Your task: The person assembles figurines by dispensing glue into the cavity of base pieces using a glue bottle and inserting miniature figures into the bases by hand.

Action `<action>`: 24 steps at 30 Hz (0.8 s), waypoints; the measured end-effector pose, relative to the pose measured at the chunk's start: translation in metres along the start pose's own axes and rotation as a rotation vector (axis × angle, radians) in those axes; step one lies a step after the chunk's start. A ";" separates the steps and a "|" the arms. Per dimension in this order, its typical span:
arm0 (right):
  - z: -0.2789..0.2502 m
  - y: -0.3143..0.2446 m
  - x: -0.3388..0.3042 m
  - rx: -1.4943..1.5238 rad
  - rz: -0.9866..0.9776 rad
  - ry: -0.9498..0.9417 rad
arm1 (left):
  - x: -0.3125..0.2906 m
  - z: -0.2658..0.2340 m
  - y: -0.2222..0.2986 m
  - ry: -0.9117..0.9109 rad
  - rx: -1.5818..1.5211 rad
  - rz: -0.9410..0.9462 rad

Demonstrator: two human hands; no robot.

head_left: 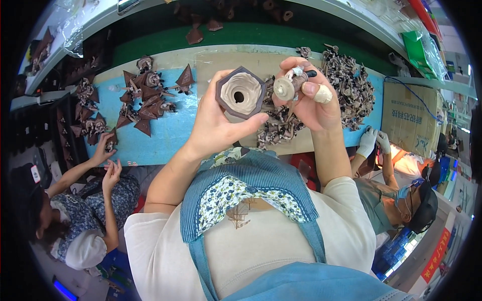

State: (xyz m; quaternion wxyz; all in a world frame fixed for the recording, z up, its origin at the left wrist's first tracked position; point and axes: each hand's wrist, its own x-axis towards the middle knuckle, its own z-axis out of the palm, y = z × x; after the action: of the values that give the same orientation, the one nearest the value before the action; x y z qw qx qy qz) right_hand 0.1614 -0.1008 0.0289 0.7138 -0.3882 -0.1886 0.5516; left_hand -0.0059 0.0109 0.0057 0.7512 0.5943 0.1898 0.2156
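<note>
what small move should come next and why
Probably bring the small brown-and-white figure with a pale round disc, in the right hand, toward the brown-rimmed hexagonal piece in the left hand: they are apart, and its beige hollow, with a dark central hole, faces the camera.

One left hand (207,120) is holding one cup (246,83), and one right hand (324,116) is holding one figurine (284,89). One co-worker (95,210) is showing at left and another co-worker (374,200) at right, making two. Two gloves (367,143) are showing, plus one cardboard box (409,118) and one apron (251,173). Brown pieces (149,94) at left and small parts (350,88) at right are lying too jumbled to count.
</note>
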 end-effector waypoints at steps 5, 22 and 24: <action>0.000 -0.002 0.003 -0.012 -0.036 -0.062 | 0.003 0.003 0.005 0.008 0.053 0.017; 0.026 -0.013 0.003 0.195 0.157 0.056 | 0.014 0.003 -0.006 0.243 -0.068 0.324; 0.027 -0.008 0.003 0.259 0.243 0.117 | 0.017 -0.001 0.001 0.191 -0.022 0.377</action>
State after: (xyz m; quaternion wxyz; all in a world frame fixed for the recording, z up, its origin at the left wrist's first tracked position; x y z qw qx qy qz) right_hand 0.1484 -0.0898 0.0511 0.6956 -0.3442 -0.0259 0.6300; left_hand 0.0077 0.0208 0.0056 0.6826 0.5880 0.1431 0.4097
